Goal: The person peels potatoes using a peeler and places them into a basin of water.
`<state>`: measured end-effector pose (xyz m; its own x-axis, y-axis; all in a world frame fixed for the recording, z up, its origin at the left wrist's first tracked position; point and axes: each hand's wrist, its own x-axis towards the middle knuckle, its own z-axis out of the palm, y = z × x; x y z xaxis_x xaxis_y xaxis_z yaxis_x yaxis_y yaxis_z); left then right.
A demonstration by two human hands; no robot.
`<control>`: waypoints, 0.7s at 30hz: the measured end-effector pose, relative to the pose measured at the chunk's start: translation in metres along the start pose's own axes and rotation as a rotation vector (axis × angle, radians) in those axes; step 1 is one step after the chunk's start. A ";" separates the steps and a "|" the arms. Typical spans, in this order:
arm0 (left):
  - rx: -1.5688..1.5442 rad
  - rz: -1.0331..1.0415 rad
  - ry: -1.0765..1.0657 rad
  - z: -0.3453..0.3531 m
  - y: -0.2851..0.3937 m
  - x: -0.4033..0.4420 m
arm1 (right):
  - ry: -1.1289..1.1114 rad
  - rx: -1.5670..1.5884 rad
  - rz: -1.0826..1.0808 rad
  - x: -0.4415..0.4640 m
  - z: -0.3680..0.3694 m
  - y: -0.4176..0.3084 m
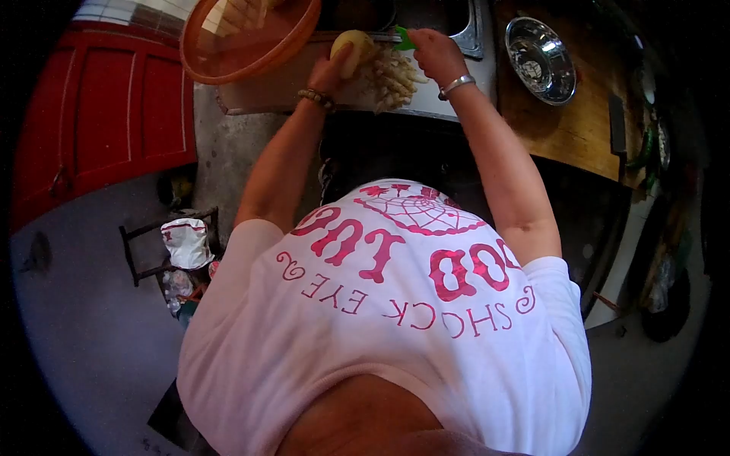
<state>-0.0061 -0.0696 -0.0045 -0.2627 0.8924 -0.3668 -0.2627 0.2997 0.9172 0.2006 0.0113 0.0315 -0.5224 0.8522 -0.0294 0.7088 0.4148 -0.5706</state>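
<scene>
My left hand (327, 72) is closed around a pale yellow potato (354, 50) at the front of the sink counter. A short way to the right, my right hand (438, 57) grips a green peeler (404, 39), its head pointing toward the potato and a little apart from it. My fingers hide most of the peeler. Between and below the hands lies a heap of pale peelings (395, 82) on the counter's edge.
An orange plastic basin (204, 72) stands at the upper left, beside the sink (475, 38). On the wooden board (532, 125) at right rests a shiny metal bowl (541, 61), with a dark-handled knife (617, 125) near its edge. Red cupboard doors (106, 106) are at left.
</scene>
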 end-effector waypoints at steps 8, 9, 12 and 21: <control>-0.469 -0.123 -0.286 -0.012 -0.032 0.007 | -0.021 0.055 -0.067 -0.028 0.048 0.035; -0.468 -0.129 -0.283 -0.014 -0.037 0.005 | -0.121 0.438 0.165 -0.031 0.033 0.018; -0.470 -0.156 -0.242 -0.010 -0.034 0.011 | -0.202 1.200 0.584 -0.033 0.016 -0.004; -0.689 -0.095 -0.356 0.012 -0.028 0.003 | -0.315 1.693 0.739 -0.036 0.031 0.003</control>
<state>0.0112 -0.0718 -0.0291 0.0729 0.9627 -0.2604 -0.8173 0.2073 0.5376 0.2072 -0.0281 0.0053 -0.5661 0.5243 -0.6362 -0.2539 -0.8451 -0.4706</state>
